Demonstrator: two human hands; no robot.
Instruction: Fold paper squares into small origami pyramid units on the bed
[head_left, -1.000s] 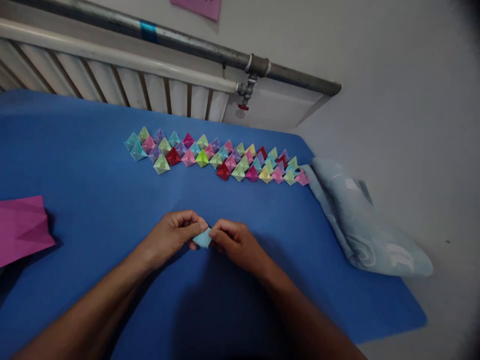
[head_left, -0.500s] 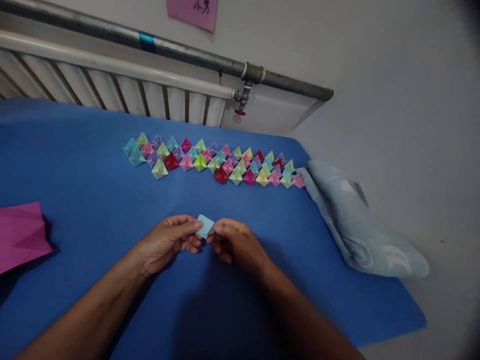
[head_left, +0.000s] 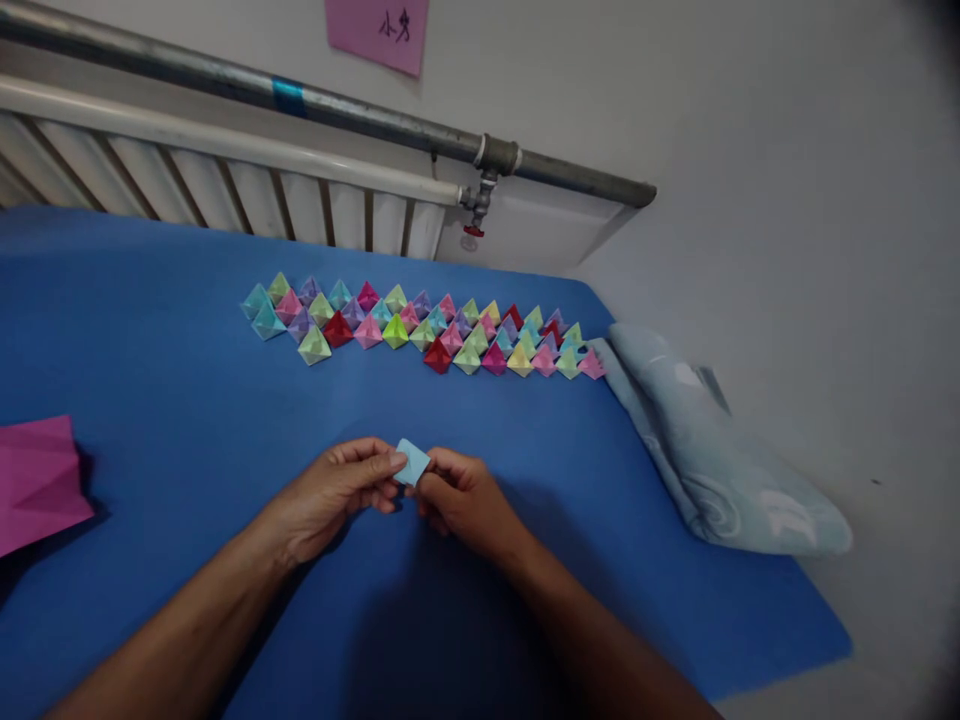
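Note:
A small light-blue folded paper (head_left: pixel 412 463) is held above the blue surface (head_left: pixel 225 430), between my two hands. My left hand (head_left: pixel 349 485) pinches its left side, thumb on top. At its right edge my right hand (head_left: pixel 459 500) grips the paper with thumb and fingers pressed together. Beyond the hands, several small folded paper pieces (head_left: pixel 395 331) in green, pink, red, purple, blue and yellow lie in staggered rows.
At the left edge lies a large creased magenta paper (head_left: pixel 37 480). A folded pale-blue cloth (head_left: pixel 690 450) rests at the right. Behind the surface stand a white radiator (head_left: pixel 292 205), a metal pipe (head_left: pixel 375 120) and a red-handled valve (head_left: pixel 474 231). A pink note (head_left: pixel 379 32) hangs above.
The light-blue paper has turned slightly between my fingers. The thumb of my right hand has moved down along its edge. The camera view has shifted a little.

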